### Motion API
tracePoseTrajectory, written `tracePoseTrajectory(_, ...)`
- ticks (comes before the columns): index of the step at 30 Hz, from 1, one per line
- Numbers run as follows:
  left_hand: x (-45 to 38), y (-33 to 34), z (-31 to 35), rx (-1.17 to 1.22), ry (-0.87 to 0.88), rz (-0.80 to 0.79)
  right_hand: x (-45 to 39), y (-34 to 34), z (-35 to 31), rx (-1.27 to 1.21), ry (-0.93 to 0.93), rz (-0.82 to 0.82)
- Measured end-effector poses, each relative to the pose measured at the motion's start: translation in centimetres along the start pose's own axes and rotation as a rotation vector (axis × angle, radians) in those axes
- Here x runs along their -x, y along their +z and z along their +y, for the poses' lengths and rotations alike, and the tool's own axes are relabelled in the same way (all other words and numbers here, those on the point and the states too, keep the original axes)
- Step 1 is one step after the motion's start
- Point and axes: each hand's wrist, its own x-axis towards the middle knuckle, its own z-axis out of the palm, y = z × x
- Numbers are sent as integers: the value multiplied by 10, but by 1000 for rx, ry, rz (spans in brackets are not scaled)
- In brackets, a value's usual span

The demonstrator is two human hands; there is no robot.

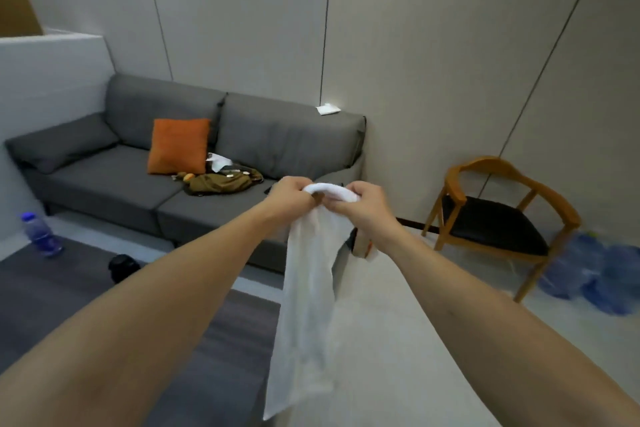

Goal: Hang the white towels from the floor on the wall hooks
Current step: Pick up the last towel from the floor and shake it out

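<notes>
From the head view, both hands hold one white towel up in the air in front of the sofa. The left hand and the right hand each grip its top edge, close together. The rest of the towel hangs straight down between the arms. A wooden chair stands to the right of the sofa.

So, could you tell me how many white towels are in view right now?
1: the white towel hangs from both hands, the left hand and right hand gripping its top edge. No others show, though the arms hide part of the floor.
</notes>
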Motion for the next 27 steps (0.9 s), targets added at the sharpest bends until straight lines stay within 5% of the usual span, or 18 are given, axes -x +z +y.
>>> tracePoseTrajectory(3,-1,-37,-7,56,-69,168,-21,22,2,-85,29,-185)
tracePoseTrajectory(12,21,-152,-39,162,-97,184,-80,152,-89,-151,-298,-442)
tracePoseTrajectory(15,21,-206,-60,118,-114,387,-99,196,-113,-258,-307,-584)
tracePoseTrajectory(20,19,-303,-107,-39,-175,791,-152,264,-137,2,-340,-933)
tracePoseTrajectory(27,57,-457,-166,-224,-388,1199,-240,383,-191,310,-541,-776)
